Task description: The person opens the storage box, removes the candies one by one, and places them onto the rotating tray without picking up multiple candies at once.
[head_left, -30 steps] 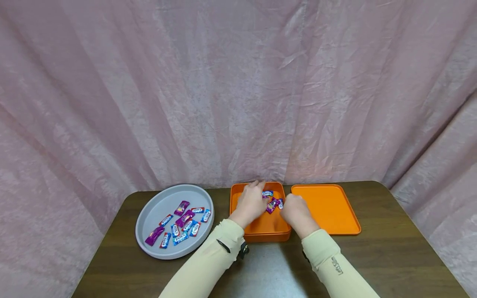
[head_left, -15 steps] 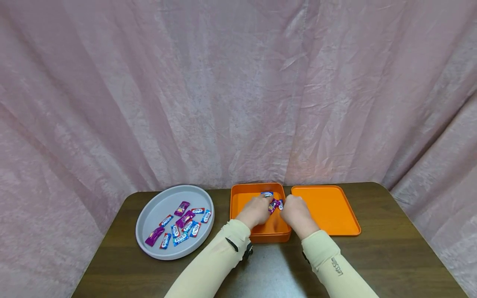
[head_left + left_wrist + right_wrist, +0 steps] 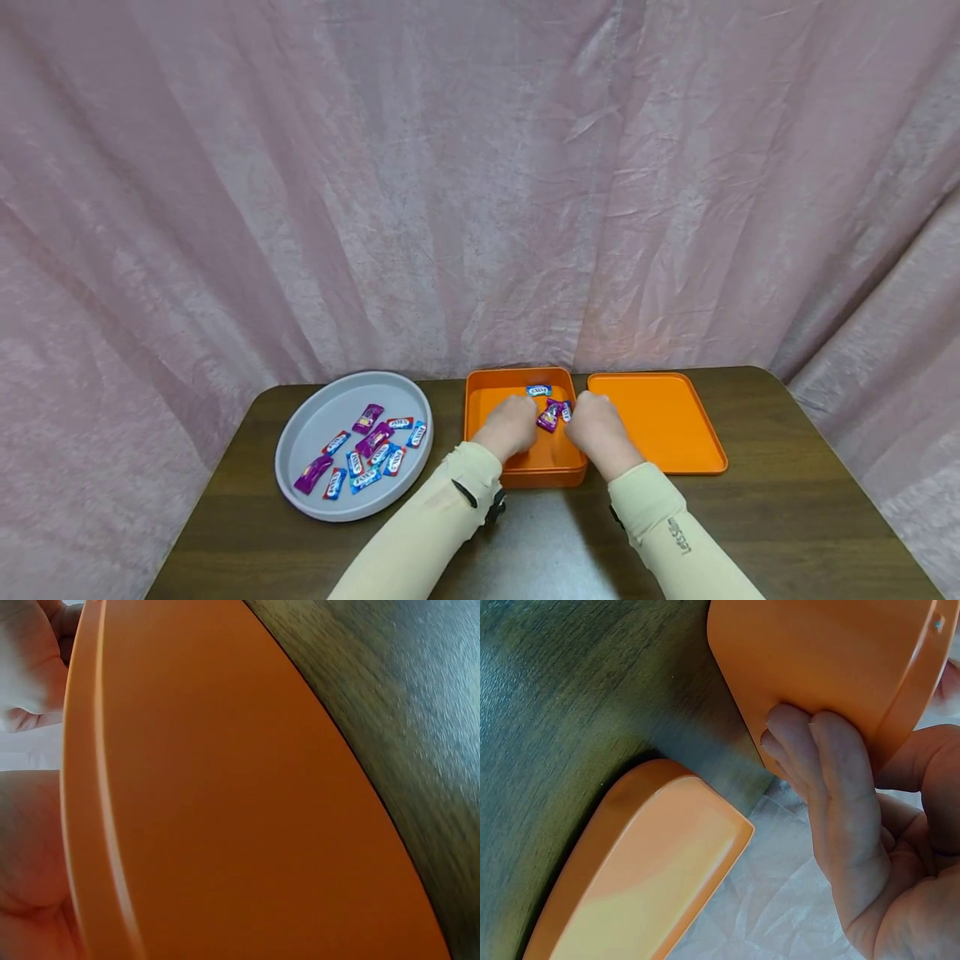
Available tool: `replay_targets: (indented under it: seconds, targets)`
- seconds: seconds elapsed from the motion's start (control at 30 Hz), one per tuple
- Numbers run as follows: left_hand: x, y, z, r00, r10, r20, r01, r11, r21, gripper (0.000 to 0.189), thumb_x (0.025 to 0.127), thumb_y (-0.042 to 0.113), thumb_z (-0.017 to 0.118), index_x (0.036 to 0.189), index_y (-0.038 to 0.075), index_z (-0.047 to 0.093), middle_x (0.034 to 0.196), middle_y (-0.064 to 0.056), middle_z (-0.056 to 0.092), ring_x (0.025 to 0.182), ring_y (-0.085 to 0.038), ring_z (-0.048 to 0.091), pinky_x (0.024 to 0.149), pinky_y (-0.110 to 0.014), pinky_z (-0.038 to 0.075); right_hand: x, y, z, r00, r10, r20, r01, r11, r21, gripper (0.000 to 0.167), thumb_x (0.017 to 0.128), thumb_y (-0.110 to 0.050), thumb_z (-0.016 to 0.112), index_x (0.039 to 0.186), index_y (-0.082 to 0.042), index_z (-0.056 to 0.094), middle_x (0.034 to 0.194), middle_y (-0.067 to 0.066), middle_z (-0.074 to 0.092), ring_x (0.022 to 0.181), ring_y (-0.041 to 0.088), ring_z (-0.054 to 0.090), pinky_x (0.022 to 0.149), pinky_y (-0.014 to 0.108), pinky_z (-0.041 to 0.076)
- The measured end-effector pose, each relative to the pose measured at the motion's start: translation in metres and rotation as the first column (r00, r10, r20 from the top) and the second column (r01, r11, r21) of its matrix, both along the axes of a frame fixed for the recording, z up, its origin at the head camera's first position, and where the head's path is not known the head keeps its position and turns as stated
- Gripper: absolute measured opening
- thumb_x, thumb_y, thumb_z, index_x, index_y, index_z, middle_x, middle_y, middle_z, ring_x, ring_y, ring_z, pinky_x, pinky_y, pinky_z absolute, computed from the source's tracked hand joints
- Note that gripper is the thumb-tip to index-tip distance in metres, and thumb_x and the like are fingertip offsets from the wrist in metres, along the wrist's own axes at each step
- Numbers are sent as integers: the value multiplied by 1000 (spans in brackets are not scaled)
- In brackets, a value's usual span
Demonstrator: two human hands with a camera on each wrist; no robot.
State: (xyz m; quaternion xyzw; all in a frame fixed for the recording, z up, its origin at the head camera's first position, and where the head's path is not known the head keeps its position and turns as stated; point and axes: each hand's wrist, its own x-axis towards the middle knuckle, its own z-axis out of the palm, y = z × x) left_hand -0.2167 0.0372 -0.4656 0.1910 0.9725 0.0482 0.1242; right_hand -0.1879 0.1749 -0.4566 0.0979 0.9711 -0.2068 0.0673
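In the head view my left hand [image 3: 510,427] is inside the orange box [image 3: 555,454], its fingers turned down and hidden. The left wrist view has the box wall covering most of that hand, so I cannot tell what it holds. My right hand [image 3: 855,817] grips the box's right side, fingers against the outer wall and thumb at the rim. Between the hands lie a purple-wrapped candy [image 3: 549,417] and a blue-and-white wrapped candy [image 3: 566,411]. Another blue-and-white candy [image 3: 538,390] lies near the back wall.
A round grey tray [image 3: 300,433] on the left bears several purple, blue and red wrapped candies. The flat orange lid [image 3: 660,421] lies right of the box. Pink curtain [image 3: 480,208] hangs behind the brown wooden table [image 3: 795,508].
My left hand has come down from the back of the box toward its middle, and its fingers no longer show. The right hand stays at the box's right side.
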Motion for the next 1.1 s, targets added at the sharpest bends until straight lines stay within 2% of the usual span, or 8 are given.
replay_targets:
  seconds: [0.2, 0.43, 0.63, 0.83, 1.0, 1.1]
  targets:
    - [1, -5, 1, 998, 13, -68, -13, 1000, 4, 34, 77, 31, 75, 102, 9, 65, 91, -2, 66, 72, -14, 57, 71, -29, 54, 0, 0, 0, 1000, 1, -3, -1, 1000, 2, 25, 75, -12, 70, 92, 5, 61, 77, 14, 62, 62, 24, 55, 53, 32, 49]
    - [1, -8, 1, 991, -7, -135, 3, 1000, -26, 19, 80, 15, 70, 97, 9, 64, 90, -5, 65, 75, -17, 59, 71, -32, 55, 1, 1, 0, 1000, 6, -16, -7, 1000, -2, 24, 74, -12, 70, 91, 4, 62, 76, 14, 61, 62, 25, 54, 51, 31, 46]
    - [2, -10, 2, 990, -22, -137, 19, 1000, -21, 13, 81, 14, 67, 92, 9, 64, 86, -4, 64, 74, -17, 56, 74, -30, 53, 1, 0, 1, 1000, 10, -11, -10, 1000, -2, 25, 75, -13, 70, 91, 4, 62, 76, 13, 61, 62, 25, 53, 51, 31, 45]
    - [0, -16, 2, 995, -1, -99, 3, 1000, 25, 15, 80, 10, 67, 94, 8, 63, 83, -3, 61, 66, -13, 51, 63, -25, 50, 0, 0, 0, 1000, 8, -4, -8, 1000, -6, 26, 75, -13, 70, 93, 5, 61, 77, 14, 61, 63, 24, 53, 52, 31, 46]
    - [0, -23, 6, 998, 2, -70, 4, 996, 88, 10, 76, 6, 68, 80, 9, 59, 73, -2, 56, 64, -14, 48, 57, -24, 45, 0, 0, 0, 1000, 4, 0, -4, 1000, 3, 28, 75, -13, 70, 94, 5, 61, 78, 14, 61, 64, 25, 53, 53, 31, 47]
    - [1, -28, 10, 996, -5, -90, 17, 992, 128, 15, 72, 4, 69, 69, 11, 56, 66, -1, 53, 61, -15, 48, 52, -25, 41, 1, 0, 0, 1000, 2, -1, -2, 1000, -2, 28, 75, -13, 70, 94, 6, 61, 78, 15, 61, 64, 25, 53, 53, 31, 46]
